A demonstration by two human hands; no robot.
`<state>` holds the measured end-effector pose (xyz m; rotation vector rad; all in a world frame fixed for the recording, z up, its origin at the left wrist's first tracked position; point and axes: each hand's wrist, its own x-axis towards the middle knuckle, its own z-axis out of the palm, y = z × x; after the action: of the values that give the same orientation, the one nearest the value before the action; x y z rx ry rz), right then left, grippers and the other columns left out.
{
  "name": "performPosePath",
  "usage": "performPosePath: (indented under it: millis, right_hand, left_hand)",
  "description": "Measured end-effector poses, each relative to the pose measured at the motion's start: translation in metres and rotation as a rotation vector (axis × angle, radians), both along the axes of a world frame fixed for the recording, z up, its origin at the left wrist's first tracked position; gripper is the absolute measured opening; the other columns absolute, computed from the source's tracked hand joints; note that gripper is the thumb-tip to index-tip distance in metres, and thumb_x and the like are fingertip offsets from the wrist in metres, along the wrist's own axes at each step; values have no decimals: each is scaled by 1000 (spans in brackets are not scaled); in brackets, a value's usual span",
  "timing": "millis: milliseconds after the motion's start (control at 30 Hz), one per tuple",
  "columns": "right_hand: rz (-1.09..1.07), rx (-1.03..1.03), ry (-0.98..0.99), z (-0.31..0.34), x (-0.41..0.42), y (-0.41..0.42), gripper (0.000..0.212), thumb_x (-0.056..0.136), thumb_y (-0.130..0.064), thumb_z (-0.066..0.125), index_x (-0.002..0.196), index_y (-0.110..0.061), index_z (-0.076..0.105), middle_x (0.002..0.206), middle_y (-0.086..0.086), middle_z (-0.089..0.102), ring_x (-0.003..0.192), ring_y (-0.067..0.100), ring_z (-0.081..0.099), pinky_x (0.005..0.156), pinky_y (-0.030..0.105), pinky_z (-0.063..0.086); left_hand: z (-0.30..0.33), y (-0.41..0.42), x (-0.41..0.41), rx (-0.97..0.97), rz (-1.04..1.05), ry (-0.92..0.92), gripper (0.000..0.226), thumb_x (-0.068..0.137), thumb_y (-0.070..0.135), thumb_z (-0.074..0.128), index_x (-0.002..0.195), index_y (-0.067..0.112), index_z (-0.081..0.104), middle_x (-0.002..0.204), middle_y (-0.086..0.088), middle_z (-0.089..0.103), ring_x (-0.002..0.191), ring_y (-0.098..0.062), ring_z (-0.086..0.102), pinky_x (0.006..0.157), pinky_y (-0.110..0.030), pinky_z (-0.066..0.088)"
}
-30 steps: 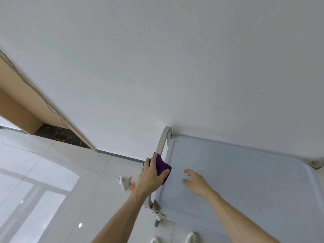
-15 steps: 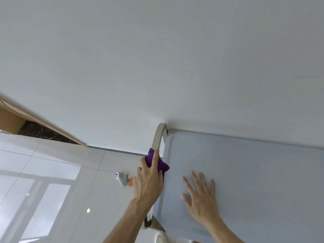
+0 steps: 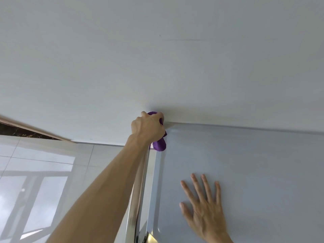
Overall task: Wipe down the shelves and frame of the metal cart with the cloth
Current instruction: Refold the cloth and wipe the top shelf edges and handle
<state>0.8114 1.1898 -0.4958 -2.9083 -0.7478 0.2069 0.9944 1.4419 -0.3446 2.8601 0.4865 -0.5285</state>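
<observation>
No readable writing or labels anywhere. Left hand (image 3: pixel 149 128), centre of frame, fingers curled round the purple cloth (image 3: pixel 159 145) at the far left corner of the cart's top shelf (image 3: pixel 245 163), up against the white wall (image 3: pixel 157 58); cloth bulges out above and below the fist. Right hand (image 3: pixel 204 207), lower right, lies flat on the shelf, fingers straight and spread. Chrome frame tube (image 3: pixel 138 199) runs along the shelf's left edge under the left forearm. Versus half a second ago: left hand has slid up the tube from mid-rail to the corner; right hand stays flat on the shelf. Shelf's raised rim meets the wall at the far edge; bare shelf surface to the right, glossy tiled floor (image 3: pixel 43 172) at left.
</observation>
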Motion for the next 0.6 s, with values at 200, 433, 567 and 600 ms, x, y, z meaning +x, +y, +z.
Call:
performPosePath:
  millis: [200,433,567,600]
  right_hand:
    - [-3,9,-2,-4,-1,0,73,89,-64,46,155,-37,29,165,1,23,151,34,23,115,69,19]
    - [-21,-6,58,0,-1,1,68,94,-65,34,156,-39,23,167,1,16,153,32,17,116,68,16]
    - [-28,-11,83,3,-1,1,69,94,-67,30,156,-40,20,167,0,15,153,31,14,117,67,13]
    - [-26,-17,90,3,0,1,69,94,-68,29,156,-40,20,167,0,15,153,31,14,117,67,12]
  left_hand:
    - [-7,5,23,-32,-48,123,31,81,21,44,103,38,59,116,-3,59,90,-29,54,71,-30,37]
    - [0,-6,-43,-101,-31,-240,36,92,24,47,126,36,54,132,-9,40,78,-32,53,66,-40,50]
    - [-1,-21,-117,-148,14,-421,35,92,19,53,125,34,53,143,-10,32,88,-31,55,61,-43,54]
    - [-2,-24,-136,-158,27,-434,36,93,19,53,124,35,51,144,-9,31,91,-30,55,61,-44,55]
